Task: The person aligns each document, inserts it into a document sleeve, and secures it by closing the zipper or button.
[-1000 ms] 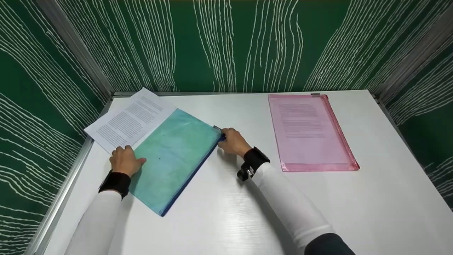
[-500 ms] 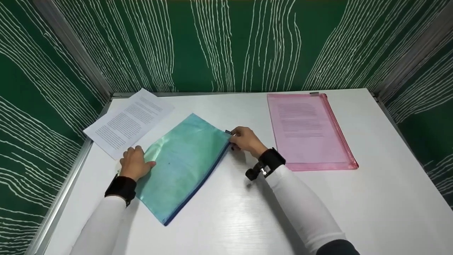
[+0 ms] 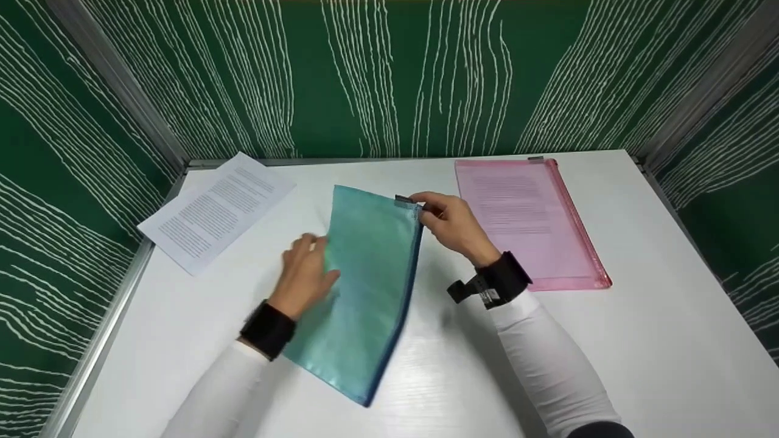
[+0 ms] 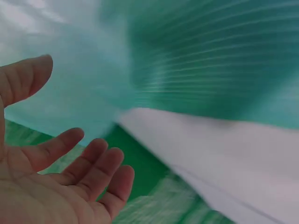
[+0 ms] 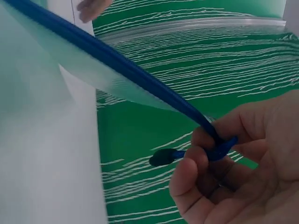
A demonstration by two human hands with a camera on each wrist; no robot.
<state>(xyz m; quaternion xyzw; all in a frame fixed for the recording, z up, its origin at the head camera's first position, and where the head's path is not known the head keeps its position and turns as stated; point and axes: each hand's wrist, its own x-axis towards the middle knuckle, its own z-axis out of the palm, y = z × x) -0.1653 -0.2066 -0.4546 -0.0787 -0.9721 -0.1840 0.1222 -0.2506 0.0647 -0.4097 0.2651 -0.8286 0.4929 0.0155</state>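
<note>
Above the desk [image 3: 657, 365], we now hold the folder [image 3: 371, 274] turned and drawn rightward, leaving the paper [image 3: 219, 213] fully uncovered; our right hand [image 3: 455, 226] pinches the folder's top right corner, our left hand [image 3: 302, 274], loose-fingered, is at its left edge.

No word or number can be read with certainty. On the loose white sheet [image 3: 218, 210], printed lines [image 3: 204, 215] stand in several blocks, but the letters are too small to tell. On the paper [image 3: 523, 257] seen through the pink folder [image 3: 566, 283], there is also print [image 3: 512, 205], fainter and equally unreadable.
</note>
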